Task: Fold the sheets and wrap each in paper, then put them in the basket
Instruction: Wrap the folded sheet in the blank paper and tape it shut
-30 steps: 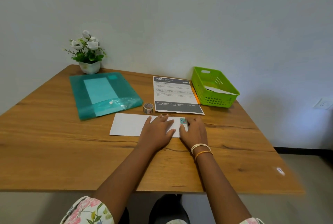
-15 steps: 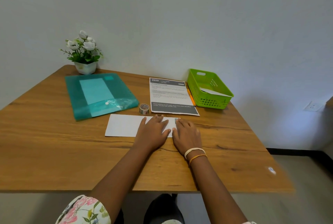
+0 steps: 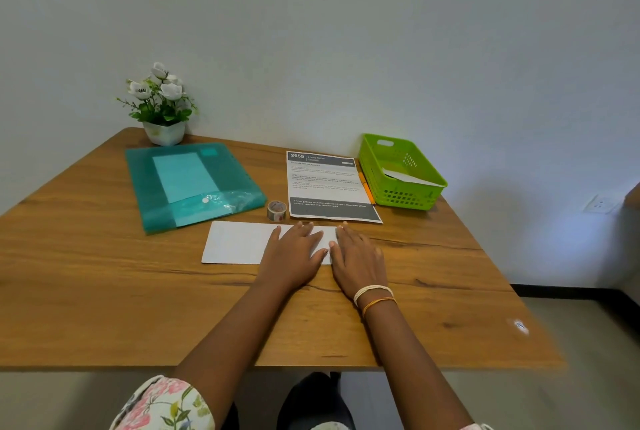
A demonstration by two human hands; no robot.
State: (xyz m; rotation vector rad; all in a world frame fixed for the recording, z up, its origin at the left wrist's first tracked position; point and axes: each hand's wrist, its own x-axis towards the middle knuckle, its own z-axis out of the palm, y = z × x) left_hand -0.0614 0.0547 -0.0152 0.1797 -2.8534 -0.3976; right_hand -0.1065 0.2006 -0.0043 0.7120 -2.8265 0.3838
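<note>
Both hands lie flat, fingers straight, pressing the right end of the white paper (image 3: pixel 239 242) on the worktop (image 3: pixel 86 291). The left hand (image 3: pixel 294 256) sits much as before. The right hand (image 3: pixel 358 256) has slid slightly, and the small blue piece seen near its fingers a second ago no longer shows. The paper has not moved; it lies in front of the tape roll (image 3: pixel 276 211) and printed sheet (image 3: pixel 329 187). The green basket (image 3: pixel 415 197), at the far right, holds a white sheet (image 3: pixel 408 177). The teal folder (image 3: pixel 187 184) stays at the left.
</note>
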